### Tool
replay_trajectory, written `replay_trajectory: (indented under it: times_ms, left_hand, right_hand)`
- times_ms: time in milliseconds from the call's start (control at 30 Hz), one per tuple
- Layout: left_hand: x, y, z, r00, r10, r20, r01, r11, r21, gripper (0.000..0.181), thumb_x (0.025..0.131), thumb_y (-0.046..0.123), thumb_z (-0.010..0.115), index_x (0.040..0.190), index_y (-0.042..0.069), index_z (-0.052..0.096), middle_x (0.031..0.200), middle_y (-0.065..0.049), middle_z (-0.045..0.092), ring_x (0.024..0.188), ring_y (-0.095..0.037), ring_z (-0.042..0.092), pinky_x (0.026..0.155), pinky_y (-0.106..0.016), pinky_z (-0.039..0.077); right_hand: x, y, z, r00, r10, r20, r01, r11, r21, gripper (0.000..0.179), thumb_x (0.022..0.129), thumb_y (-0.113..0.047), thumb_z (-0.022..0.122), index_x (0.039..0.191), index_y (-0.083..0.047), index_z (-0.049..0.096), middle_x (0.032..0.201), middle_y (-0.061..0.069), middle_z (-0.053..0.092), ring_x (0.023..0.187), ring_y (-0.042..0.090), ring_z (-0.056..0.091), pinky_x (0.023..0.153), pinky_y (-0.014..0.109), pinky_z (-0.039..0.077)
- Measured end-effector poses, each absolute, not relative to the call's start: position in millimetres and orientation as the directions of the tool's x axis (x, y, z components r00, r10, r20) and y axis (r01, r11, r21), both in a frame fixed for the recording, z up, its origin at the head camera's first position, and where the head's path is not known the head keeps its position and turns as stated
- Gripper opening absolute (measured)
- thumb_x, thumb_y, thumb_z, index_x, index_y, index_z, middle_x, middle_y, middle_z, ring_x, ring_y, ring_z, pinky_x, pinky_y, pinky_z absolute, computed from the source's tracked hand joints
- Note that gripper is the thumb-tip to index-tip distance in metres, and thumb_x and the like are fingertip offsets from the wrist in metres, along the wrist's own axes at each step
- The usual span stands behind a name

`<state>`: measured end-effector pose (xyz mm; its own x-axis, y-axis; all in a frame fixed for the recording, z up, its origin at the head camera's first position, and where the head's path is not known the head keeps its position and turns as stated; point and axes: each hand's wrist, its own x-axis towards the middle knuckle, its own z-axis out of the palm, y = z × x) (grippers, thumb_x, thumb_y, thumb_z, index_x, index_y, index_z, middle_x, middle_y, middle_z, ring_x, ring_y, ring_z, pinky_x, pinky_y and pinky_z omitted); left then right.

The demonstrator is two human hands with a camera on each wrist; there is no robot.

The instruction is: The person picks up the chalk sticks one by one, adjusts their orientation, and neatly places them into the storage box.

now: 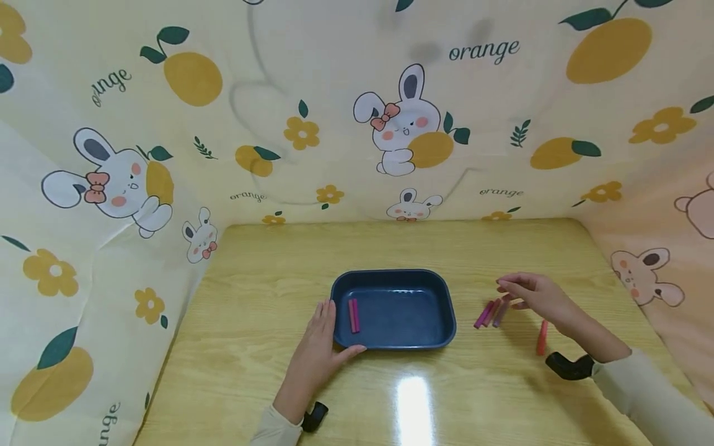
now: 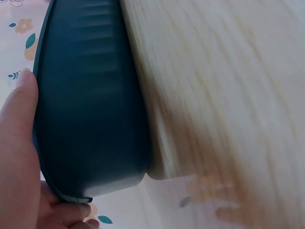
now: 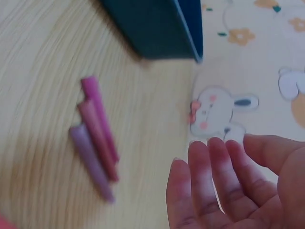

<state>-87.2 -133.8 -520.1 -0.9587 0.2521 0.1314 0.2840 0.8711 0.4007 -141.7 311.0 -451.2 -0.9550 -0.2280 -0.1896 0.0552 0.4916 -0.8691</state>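
In the head view, a dark blue rectangular tray [image 1: 401, 339] stands on the wooden table. My left hand [image 1: 317, 341] holds its near left corner, thumb along the front rim and fingers along the left side. Two pink chalk-like sticks [image 1: 354, 316] lie side by side inside the tray at its left end. My right hand [image 1: 532, 296] hovers over the table right of the tray, its fingers loosely bent and holding nothing. Just left of and below it lie three more sticks, one magenta [image 3: 100, 114], one reddish [image 3: 97, 140] and one purple [image 3: 91, 162].
An orange-red stick [image 1: 542, 338] lies apart on the table, under the right forearm. The wooden table [image 1: 268, 272] is enclosed by a patterned cloth [image 1: 334, 80] with rabbits and oranges at the back and sides. Each wrist carries a black strap mount [image 1: 569, 366].
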Motion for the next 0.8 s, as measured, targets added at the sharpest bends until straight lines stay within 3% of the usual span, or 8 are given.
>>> replay_trajectory:
  times_ms: [200, 467, 800]
  left_hand:
    - [-85.3, -133.4, -520.4, -0.956, 0.258, 0.138, 0.292, 0.866, 0.406, 0.108, 0.076, 0.077, 0.044, 0.149, 0.004, 0.014, 0.153, -0.013, 0.015, 0.140, -0.028, 0.014, 0.108, -0.044, 0.024]
    - [-85.6, -132.3, -520.6, -0.956, 0.261, 0.132, 0.292, 0.871, 0.396, 0.108, 0.076, 0.078, 0.043, 0.149, 0.004, 0.014, 0.153, -0.014, 0.017, 0.140, -0.026, 0.012, 0.109, -0.042, 0.023]
    - [-85.6, -131.4, -519.4, -0.958, 0.256, 0.131, 0.287, 0.876, 0.388, 0.108, 0.076, 0.078, 0.042, 0.149, 0.004, 0.013, 0.153, -0.014, 0.017, 0.140, -0.027, 0.013, 0.108, -0.043, 0.023]
  right_hand:
    - [-131.1, 338.6, -455.6, -0.962, -0.225, -0.152, -0.007, 0.580, -0.814, 0.042, 0.098, -0.027, 0.048, 0.123, 0.006, 0.052, 0.115, 0.024, 0.058, 0.091, 0.007, 0.060, 0.072, 0.033, 0.054]
    - [-119.3, 362.9, -457.5, -0.950, -0.310, -0.027, -0.213, 0.712, -0.669, 0.023, 0.094, -0.013, 0.056, 0.111, 0.002, 0.061, 0.101, 0.015, 0.064, 0.084, 0.001, 0.058, 0.063, 0.025, 0.051]
    - [-114.7, 380.2, -465.3, -0.919, -0.393, -0.015, -0.299, 0.722, -0.624, 0.019, 0.089, -0.006, 0.061, 0.105, 0.003, 0.063, 0.100, 0.013, 0.063, 0.081, 0.001, 0.057, 0.059, 0.025, 0.050]
